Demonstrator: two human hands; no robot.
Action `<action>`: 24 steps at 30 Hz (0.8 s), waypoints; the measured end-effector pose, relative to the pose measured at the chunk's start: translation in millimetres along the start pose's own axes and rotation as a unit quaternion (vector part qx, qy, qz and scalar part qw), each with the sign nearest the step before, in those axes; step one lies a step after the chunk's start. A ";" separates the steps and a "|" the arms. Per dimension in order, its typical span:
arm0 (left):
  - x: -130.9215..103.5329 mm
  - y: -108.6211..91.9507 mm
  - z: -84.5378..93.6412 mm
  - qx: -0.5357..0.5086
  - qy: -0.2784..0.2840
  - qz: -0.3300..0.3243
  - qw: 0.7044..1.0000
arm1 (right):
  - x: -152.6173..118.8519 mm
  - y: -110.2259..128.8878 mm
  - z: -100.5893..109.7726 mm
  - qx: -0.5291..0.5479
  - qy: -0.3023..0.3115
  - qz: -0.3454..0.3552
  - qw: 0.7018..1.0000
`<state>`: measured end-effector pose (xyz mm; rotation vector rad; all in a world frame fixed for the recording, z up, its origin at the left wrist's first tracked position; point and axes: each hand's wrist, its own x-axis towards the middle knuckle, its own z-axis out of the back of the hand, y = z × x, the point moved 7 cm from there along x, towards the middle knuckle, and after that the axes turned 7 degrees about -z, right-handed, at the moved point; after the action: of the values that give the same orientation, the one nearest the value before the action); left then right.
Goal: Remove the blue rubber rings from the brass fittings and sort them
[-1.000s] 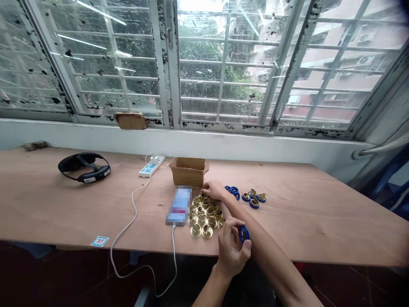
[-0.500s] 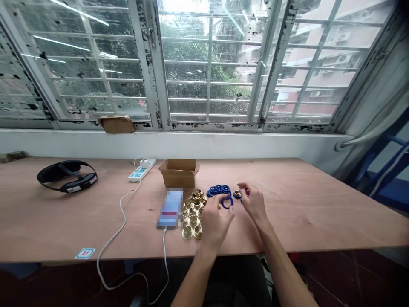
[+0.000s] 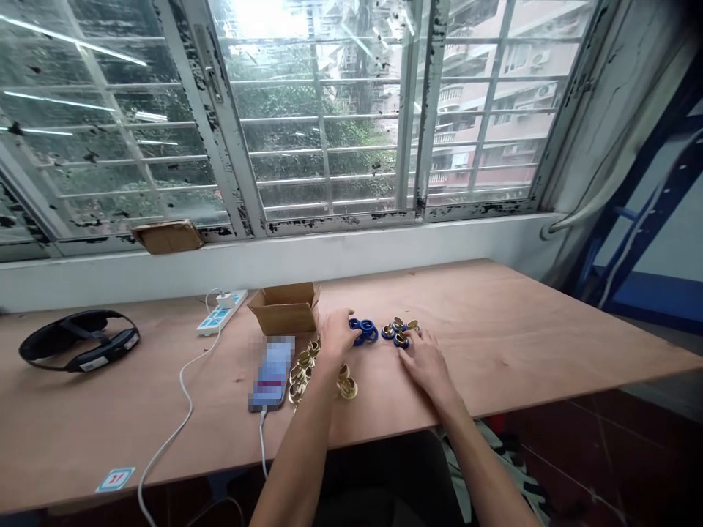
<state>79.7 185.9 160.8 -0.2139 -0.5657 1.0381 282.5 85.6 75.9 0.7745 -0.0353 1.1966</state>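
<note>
My left hand (image 3: 337, 338) reaches over the blue rings (image 3: 367, 331), its thumb and forefinger apart at their left side. Whether it touches a ring is hard to tell. My right hand (image 3: 427, 359) rests low on the wood with its fingers spread, fingertips beside a small group of brass pieces seated in blue rings (image 3: 401, 339). Loose brass pieces (image 3: 301, 373) lie in a cluster left of my left forearm, which hides part of them. One more brass piece (image 3: 348, 388) shows just right of that forearm.
An open cardboard box (image 3: 285, 311) stands behind the cluster. A phone (image 3: 273, 373) with a white cable lies left of the brass pieces. Farther left are a power strip (image 3: 222, 313) and a black headset (image 3: 82, 340) on the wooden table (image 3: 521, 322).
The view has turned right. My left hand has moved forward to the blue rings and no longer holds up a ring. My right hand has lowered beside the ringed brass pieces, its fingers now spread.
</note>
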 end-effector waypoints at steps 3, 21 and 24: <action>-11.1 -4.8 18.6 -0.021 -0.046 -0.031 0.998 | -1.0 3.9 -3.0 -0.005 0.009 0.000 1.000; -123.1 -39.0 -79.4 -0.527 -0.033 0.057 0.847 | -4.6 55.1 3.6 0.370 0.130 0.038 0.919; -121.8 -32.5 -85.1 -0.564 -0.026 0.078 0.822 | -8.0 62.6 8.8 0.425 0.158 0.033 0.891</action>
<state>103.4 72.9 61.8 -1.3021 -1.1884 0.7443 229.9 83.2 111.7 1.3267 0.7882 1.3910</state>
